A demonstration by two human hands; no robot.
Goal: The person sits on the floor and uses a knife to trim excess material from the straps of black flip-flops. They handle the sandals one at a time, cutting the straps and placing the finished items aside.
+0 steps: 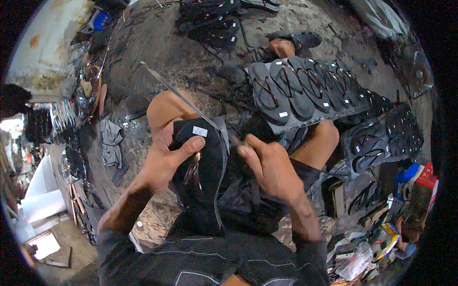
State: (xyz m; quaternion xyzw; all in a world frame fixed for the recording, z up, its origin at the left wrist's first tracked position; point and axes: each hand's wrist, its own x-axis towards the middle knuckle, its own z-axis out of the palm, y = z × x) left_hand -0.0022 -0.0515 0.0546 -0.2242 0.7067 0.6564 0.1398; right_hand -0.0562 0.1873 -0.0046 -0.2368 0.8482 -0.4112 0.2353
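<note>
The person's left hand (164, 159) grips with its thumb laid across the top. The right hand (272, 164) is curled, thumb against forefinger. Both forearms (128, 202) slant inward.

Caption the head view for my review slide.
The left grip holds a black, white-labelled footwear piece; the right grip sits beside a thin grey strip, dark grey strapped sandals nearby.

Your floor (129, 52) is dark, worn and strewn with scraps. To your left, a crumpled grey cloth (111, 143) lies on it. At the far side, black sandals (210, 24) are heaped. Beside your right knee, a grey panel (310, 121) bears a row of flip-flops (298, 90), white labels on several.
</note>
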